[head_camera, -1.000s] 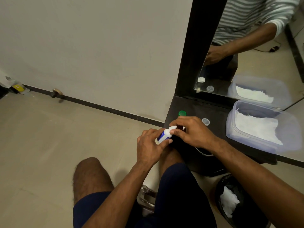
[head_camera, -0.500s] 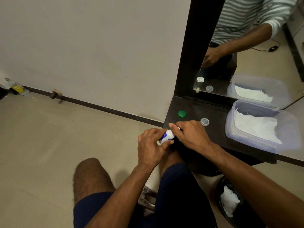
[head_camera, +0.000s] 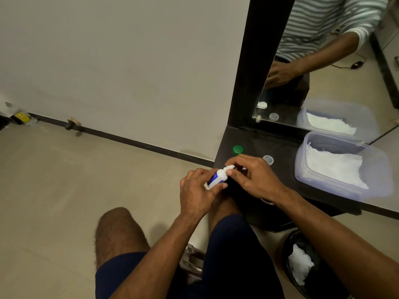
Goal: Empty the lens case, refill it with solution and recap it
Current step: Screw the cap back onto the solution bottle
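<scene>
Over dark shelf (head_camera: 254,145), bottle (head_camera: 218,177) tip seemingly up-right.

One head-worn wide-angle camera is looking forward and steeply down, sitting close above the person's hands, which are falling just right of centre. The floor (head_camera: 64,190) is filling the 9 o'clock side, the dark vanity shelf (head_camera: 287,152) is lying toward 3 o'clock, and the mirror (head_camera: 336,67) is occupying 1 o'clock, giving a reflected second angle.
</scene>
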